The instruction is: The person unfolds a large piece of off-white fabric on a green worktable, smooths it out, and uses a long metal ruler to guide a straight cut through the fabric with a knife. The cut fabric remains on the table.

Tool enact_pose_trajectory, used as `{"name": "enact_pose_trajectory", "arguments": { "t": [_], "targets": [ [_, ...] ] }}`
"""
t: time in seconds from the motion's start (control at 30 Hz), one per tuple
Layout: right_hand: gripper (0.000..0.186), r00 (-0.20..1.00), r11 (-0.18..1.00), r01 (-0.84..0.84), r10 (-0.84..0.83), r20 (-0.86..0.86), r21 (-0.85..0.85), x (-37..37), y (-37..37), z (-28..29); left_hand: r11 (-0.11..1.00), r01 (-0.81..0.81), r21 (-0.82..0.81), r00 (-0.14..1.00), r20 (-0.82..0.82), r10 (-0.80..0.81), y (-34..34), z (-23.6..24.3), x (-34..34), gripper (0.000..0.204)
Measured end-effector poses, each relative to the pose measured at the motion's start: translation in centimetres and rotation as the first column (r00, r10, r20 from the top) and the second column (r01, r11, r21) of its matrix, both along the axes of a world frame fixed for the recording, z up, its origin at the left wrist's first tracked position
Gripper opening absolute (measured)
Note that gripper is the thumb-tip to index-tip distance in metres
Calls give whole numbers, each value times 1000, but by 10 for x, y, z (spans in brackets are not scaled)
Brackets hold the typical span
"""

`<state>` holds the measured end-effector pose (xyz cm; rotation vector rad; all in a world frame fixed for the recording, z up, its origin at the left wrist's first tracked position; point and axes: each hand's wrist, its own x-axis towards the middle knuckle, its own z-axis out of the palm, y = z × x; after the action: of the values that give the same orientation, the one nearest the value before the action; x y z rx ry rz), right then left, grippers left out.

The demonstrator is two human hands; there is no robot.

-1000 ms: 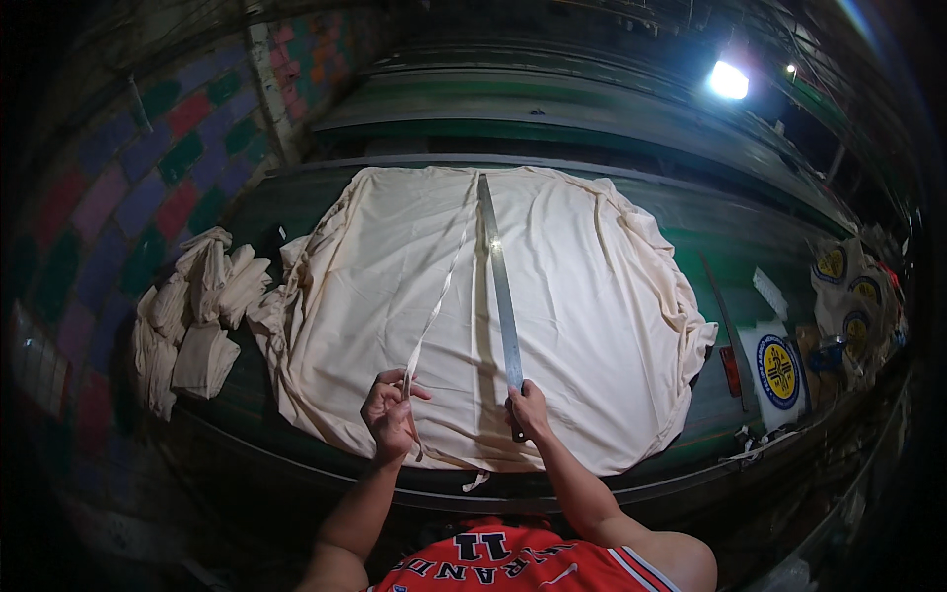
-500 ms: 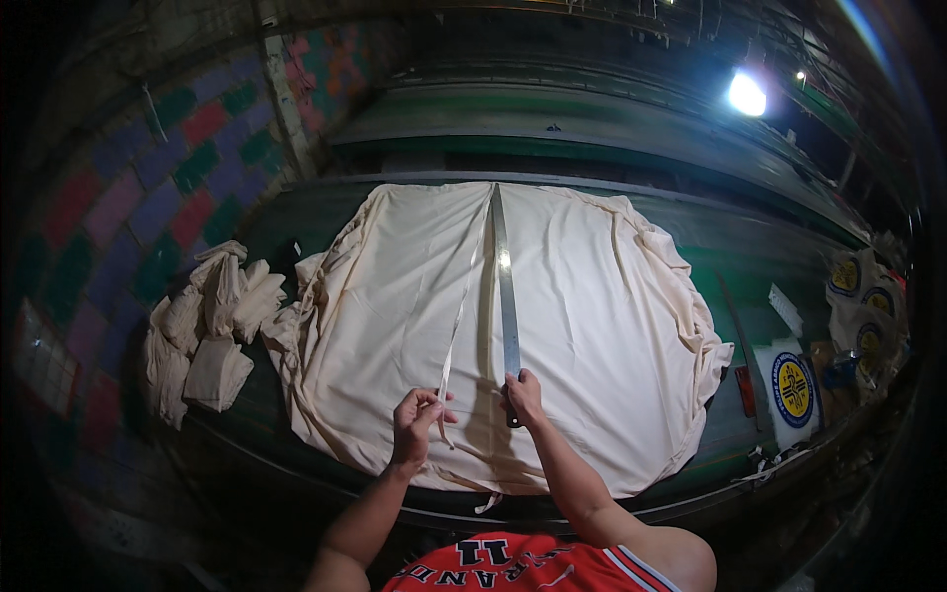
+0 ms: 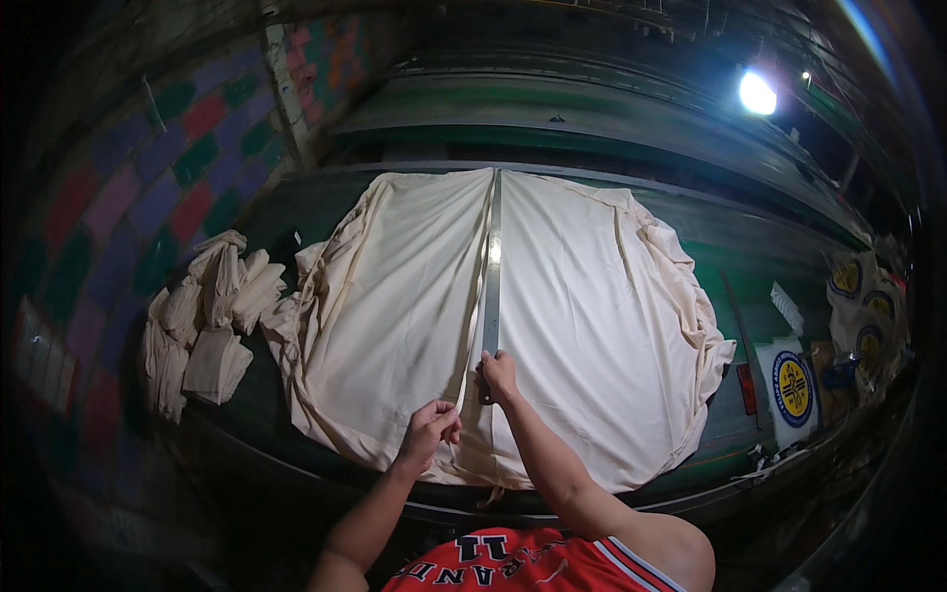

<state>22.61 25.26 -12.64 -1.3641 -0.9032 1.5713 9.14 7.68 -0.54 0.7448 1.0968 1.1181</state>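
A large cream cloth [image 3: 582,316] lies spread over the green table, its sides bunched in folds. My right hand [image 3: 496,376] grips the near end of a long metal ruler [image 3: 492,286], which runs up the middle of the cloth to its far edge. To the left and nearer, my left hand [image 3: 431,434] is closed, thumb against fingers, on a narrow cloth strip [image 3: 474,331]. That strip stretches away close along the ruler's left side. Its end inside my fingers is mostly hidden.
Folded cream cloth pieces [image 3: 212,331] lie in a pile at the left. On the right are a white sheet with a round blue-and-yellow emblem [image 3: 792,387], a red tool [image 3: 746,390] and printed plastic bags [image 3: 873,306]. A painted brick wall [image 3: 158,178] stands at the left.
The ruler's near end has swung left and slightly away with my right hand, against the strip. My left hand has shifted a little right and nearer to me, still pinching the strip.
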Motion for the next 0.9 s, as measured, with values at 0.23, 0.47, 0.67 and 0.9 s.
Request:
{"name": "enact_pose_trajectory", "arguments": {
  "t": [0.23,0.47,0.67,0.9],
  "targets": [
    [23,1000,996,-21,21,5,-86,25,4,-17,947,284,-150,892,-320,-318,-41,-43,-12,25],
    [25,933,992,-70,26,358,109,77,-33,-6,820,507,-267,349,-806,-478,-54,-99,-10,31],
    [21,924,973,-82,-7,382,216,107,-123,3,870,418,-261,387,-815,-431,-52,-113,-6,30],
    [22,976,987,-132,114,183,90,98,-140,37,973,195,-123,410,-891,-194,-14,-121,-23,30]
  ]
}}
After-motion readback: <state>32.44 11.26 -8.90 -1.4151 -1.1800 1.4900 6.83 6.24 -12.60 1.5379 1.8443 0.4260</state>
